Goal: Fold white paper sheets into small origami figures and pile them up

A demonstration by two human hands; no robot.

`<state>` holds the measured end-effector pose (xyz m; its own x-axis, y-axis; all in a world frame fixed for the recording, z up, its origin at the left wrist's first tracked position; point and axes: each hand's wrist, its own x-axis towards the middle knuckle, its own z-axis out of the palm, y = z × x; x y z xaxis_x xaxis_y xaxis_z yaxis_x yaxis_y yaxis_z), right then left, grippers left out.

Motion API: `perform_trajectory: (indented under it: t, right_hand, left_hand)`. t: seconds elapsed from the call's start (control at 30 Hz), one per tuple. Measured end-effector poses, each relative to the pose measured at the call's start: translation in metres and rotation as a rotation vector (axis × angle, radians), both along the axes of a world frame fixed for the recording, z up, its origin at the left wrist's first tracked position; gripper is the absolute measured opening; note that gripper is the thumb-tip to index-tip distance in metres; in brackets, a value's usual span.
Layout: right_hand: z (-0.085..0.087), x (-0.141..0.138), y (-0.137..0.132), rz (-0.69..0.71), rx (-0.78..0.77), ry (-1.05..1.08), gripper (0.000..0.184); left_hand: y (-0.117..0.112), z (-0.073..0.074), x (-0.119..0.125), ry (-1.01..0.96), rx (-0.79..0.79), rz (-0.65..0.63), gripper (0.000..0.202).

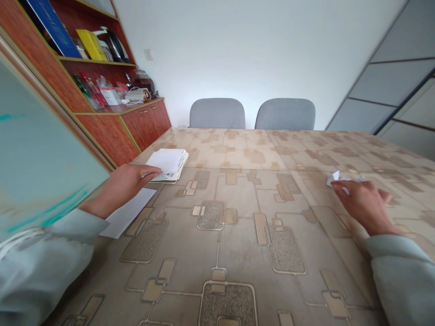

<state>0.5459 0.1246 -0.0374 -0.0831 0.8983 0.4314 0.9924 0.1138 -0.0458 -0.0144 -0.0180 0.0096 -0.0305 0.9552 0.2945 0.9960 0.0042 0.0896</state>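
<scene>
My left hand [124, 185] reaches across the left side of the table, its fingertips lying on the near edge of a stack of white paper sheets [169, 164]. A single white sheet [127, 213] lies flat under that wrist. Far to the right, my right hand [362, 201] rests palm down with its fingers loosely stretched, its fingertips touching a small folded piece of white paper [335, 178]. Whether those fingers pinch the folded piece I cannot make out.
The table [234, 235] wears a beige cloth with square patterns. Two grey chairs [217, 113] stand at its far edge. A red-brown cabinet [112, 122] with shelves of bottles and boxes stands at the left. A pale board [37, 149] leans at the near left.
</scene>
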Motion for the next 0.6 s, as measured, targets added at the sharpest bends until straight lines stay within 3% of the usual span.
perform_trajectory:
  t: [0.2, 0.3, 0.37, 0.47, 0.53, 0.6]
  right_hand:
    - [0.015, -0.019, -0.007, 0.090, 0.109, 0.106, 0.032]
    - [0.021, -0.043, -0.015, 0.243, 0.053, 0.180, 0.029]
    - [0.023, -0.065, -0.026, 0.356, -0.013, 0.226, 0.028]
    - [0.023, -0.104, -0.053, 0.701, -0.176, 0.433, 0.040]
    - [0.022, -0.126, -0.072, 0.886, -0.271, 0.434, 0.058]
    - [0.021, -0.142, -0.087, 1.056, -0.343, 0.374, 0.062]
  left_hand:
    - [-0.007, 0.004, 0.032, -0.088, 0.165, -0.018, 0.039]
    - [-0.011, 0.006, 0.063, -0.210, 0.232, -0.097, 0.029]
    - [-0.015, 0.007, 0.088, -0.376, 0.187, -0.185, 0.019]
    - [-0.024, 0.007, 0.129, -0.512, 0.063, -0.295, 0.014]
    - [-0.030, 0.003, 0.152, -0.528, 0.015, -0.364, 0.014]
    - [-0.037, -0.004, 0.170, -0.492, 0.015, -0.495, 0.015]
